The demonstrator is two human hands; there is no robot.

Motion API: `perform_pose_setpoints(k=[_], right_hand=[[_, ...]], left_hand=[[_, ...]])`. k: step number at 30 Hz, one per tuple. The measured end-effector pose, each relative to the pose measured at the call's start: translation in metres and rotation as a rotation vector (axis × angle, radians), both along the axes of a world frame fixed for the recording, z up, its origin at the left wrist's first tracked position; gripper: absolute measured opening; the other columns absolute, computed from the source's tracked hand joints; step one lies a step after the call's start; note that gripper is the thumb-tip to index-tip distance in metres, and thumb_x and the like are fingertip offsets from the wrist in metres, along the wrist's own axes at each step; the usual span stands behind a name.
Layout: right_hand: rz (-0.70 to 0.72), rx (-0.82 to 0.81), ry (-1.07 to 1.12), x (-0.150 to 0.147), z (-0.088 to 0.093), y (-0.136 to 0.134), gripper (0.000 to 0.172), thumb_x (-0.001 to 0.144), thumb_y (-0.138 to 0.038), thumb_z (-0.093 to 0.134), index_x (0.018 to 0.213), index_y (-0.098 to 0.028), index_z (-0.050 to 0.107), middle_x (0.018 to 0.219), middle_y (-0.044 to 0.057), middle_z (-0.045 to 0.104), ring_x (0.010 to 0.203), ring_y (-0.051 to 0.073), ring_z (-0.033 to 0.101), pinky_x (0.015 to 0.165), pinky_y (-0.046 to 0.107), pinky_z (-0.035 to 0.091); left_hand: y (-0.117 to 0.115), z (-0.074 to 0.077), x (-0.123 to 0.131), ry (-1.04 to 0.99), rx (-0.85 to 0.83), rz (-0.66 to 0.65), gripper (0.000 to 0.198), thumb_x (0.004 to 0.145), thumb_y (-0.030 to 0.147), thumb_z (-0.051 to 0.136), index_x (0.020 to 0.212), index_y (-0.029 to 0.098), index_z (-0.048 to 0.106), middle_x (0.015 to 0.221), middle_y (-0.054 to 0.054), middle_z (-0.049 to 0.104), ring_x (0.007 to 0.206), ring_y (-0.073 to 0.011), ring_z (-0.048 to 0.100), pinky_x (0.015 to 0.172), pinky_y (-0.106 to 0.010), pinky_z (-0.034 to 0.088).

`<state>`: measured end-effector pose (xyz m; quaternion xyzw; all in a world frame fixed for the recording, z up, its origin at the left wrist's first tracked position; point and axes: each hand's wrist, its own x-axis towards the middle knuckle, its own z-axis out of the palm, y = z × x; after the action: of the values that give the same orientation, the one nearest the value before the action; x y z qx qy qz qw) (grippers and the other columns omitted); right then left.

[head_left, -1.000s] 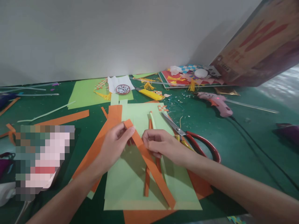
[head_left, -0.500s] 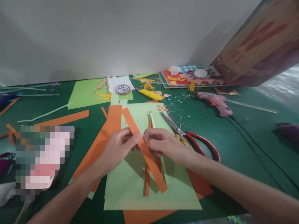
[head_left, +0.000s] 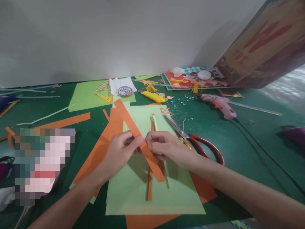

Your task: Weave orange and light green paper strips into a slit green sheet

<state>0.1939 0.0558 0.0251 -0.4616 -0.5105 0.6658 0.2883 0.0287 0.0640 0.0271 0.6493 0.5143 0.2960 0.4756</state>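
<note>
An orange paper strip (head_left: 133, 125) slants across the middle, raised over a pale green paper sheet (head_left: 128, 194). My left hand (head_left: 125, 146) grips it, with the thumb on top and the fingers behind. My right hand (head_left: 163, 146) is closed in a pinch at the strip's right edge; its fingertips are partly hidden. Beneath the hands lie narrow orange strips (head_left: 149, 186) and a thin green strip (head_left: 155, 122). Red-handled scissors (head_left: 196, 140) lie beside my right forearm, partly covered by it.
A pink glue gun (head_left: 222, 106) with a black cord lies to the right. Behind the sheet is a yellow cutter (head_left: 152, 96). Wide orange paper (head_left: 102, 146) and a pixelated phone-like object (head_left: 46, 165) are on the left. A white panel (head_left: 119, 38) stands along the back.
The orange strip has slid up and to the left through the fingers, its upper end now further from me. Both hands have stayed almost in place.
</note>
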Motion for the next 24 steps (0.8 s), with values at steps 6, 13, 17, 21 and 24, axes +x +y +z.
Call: perform_pose_setpoints(k=[6, 13, 17, 21, 24], right_hand=[[0.017, -0.014, -0.013, 0.0009, -0.0007, -0.0007, 0.003, 0.061, -0.020, 0.047, 0.059, -0.018, 0.045, 0.043, -0.008, 0.038, 0.040, 0.005, 0.034, 0.042, 0.020, 0.026], [0.020, -0.004, -0.001, 0.0002, 0.0011, -0.0001, 0.003, 0.061, -0.020, 0.047, 0.059, -0.018, 0.045, 0.043, -0.008, 0.038, 0.039, 0.005, 0.034, 0.042, 0.020, 0.024], [0.022, -0.010, 0.011, 0.0000, 0.0006, -0.0002, 0.004, 0.061, -0.021, 0.047, 0.059, -0.018, 0.045, 0.042, -0.008, 0.037, 0.038, 0.005, 0.032, 0.042, 0.020, 0.022], [0.002, -0.007, 0.026, 0.0000, -0.0014, -0.0006, 0.002, 0.062, -0.020, 0.046, 0.061, -0.018, 0.045, 0.042, -0.009, 0.037, 0.038, 0.005, 0.031, 0.042, 0.020, 0.023], [0.023, -0.003, 0.013, -0.0003, -0.0013, -0.0006, 0.002, 0.062, -0.020, 0.046, 0.061, -0.018, 0.046, 0.042, -0.008, 0.037, 0.038, 0.005, 0.032, 0.041, 0.020, 0.024]], left_hand=[[0.0006, 0.0012, 0.0000, -0.058, 0.003, 0.067, 0.028, 0.082, 0.036, 0.052, 0.060, 0.018, 0.052, 0.053, 0.003, 0.054, 0.052, -0.0114, 0.053, 0.047, -0.021, 0.037], [0.0009, 0.0002, -0.0002, -0.002, 0.000, 0.057, 0.033, 0.081, 0.039, 0.053, 0.057, 0.018, 0.049, 0.052, 0.003, 0.054, 0.049, -0.0108, 0.049, 0.046, -0.022, 0.034], [0.0022, 0.0003, -0.0014, -0.051, -0.010, 0.072, 0.027, 0.081, 0.037, 0.054, 0.062, 0.018, 0.053, 0.055, 0.003, 0.056, 0.053, -0.0117, 0.053, 0.049, -0.022, 0.039], [0.0013, -0.0011, -0.0014, -0.112, -0.022, -0.039, 0.015, 0.078, 0.030, 0.058, 0.070, 0.018, 0.058, 0.061, 0.002, 0.060, 0.058, -0.0124, 0.058, 0.053, -0.022, 0.043], [0.0017, -0.0005, -0.0010, -0.091, 0.016, 0.064, 0.020, 0.079, 0.032, 0.058, 0.066, 0.017, 0.057, 0.057, 0.001, 0.059, 0.054, -0.0124, 0.057, 0.049, -0.022, 0.042]])
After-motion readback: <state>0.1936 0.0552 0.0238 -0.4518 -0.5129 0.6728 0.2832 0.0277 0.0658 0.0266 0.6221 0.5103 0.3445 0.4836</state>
